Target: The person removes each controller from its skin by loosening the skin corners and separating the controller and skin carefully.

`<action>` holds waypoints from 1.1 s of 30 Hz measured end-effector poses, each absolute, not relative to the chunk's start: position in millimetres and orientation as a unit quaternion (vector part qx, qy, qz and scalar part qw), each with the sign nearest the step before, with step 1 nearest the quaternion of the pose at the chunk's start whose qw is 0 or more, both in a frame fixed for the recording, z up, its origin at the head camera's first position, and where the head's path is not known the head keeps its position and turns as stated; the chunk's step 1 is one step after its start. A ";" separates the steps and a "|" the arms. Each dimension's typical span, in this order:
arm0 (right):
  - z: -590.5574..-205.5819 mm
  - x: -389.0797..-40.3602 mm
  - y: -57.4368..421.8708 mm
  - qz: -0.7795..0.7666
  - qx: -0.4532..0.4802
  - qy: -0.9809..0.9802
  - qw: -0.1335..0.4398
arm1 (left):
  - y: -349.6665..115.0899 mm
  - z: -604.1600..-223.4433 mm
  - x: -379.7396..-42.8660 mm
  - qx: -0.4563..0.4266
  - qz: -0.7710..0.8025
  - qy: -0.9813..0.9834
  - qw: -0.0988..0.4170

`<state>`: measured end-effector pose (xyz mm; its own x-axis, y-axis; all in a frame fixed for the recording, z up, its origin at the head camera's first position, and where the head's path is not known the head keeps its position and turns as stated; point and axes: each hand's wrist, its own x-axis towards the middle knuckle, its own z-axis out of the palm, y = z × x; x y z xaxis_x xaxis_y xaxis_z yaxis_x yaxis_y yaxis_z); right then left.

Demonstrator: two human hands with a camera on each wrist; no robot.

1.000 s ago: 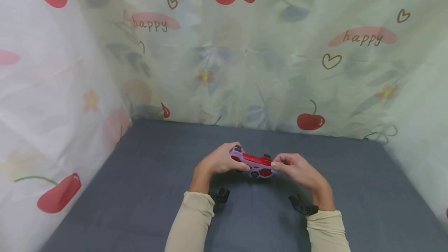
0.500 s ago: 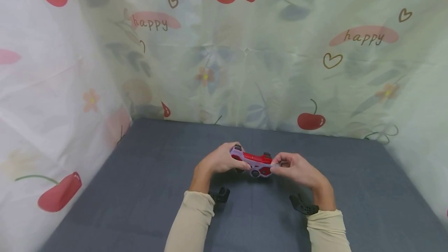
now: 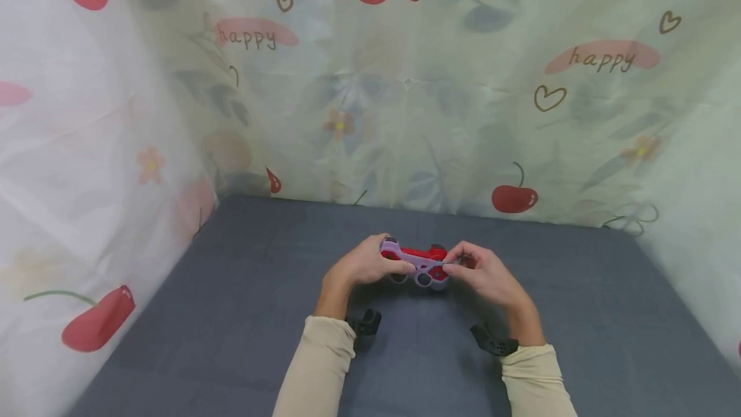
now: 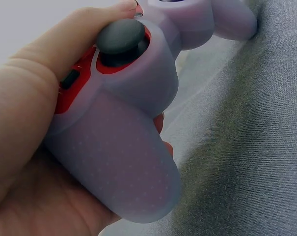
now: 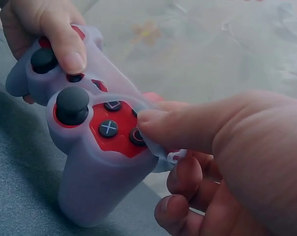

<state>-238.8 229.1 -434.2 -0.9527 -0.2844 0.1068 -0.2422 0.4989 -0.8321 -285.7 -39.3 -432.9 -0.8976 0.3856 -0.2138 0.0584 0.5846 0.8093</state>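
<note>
A red game controller (image 3: 425,253) with black thumbsticks is wrapped in a translucent purple silicone cover (image 5: 92,187), held above the table. My left hand (image 3: 366,264) grips the controller's left handle. In the left wrist view, its thumb (image 4: 65,37) lies over the front beside a black thumbstick (image 4: 121,37), with the palm behind the handle. My right hand (image 3: 489,277) pinches the cover's edge at the upper right corner, by the face buttons (image 5: 109,129). There the edge stands away from the red shell, and the right thumb hides part of the buttons.
A dark grey cloth (image 3: 260,288) covers the table. Patterned curtains (image 3: 370,114) with cherries and flowers hang behind and to the left. A black strap mount sits on each wrist, the left mount (image 3: 366,324) and the right mount (image 3: 494,342).
My right hand has shifted slightly up and left with the pinched cover edge. More purple now shows around the controller's right handle. My left hand keeps its grip almost unmoved.
</note>
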 end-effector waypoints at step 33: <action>-421.8 -235.9 225.9 -0.474 -0.100 0.875 -0.027 | -41.1 -426.8 -286.4 0.120 0.451 0.877 0.112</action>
<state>-235.9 225.9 -421.8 -0.9785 -0.1493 0.1424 -0.2008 0.5310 -0.8232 -286.4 -41.1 -426.8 -0.9459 0.3125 -0.0879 0.1102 0.5636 0.8186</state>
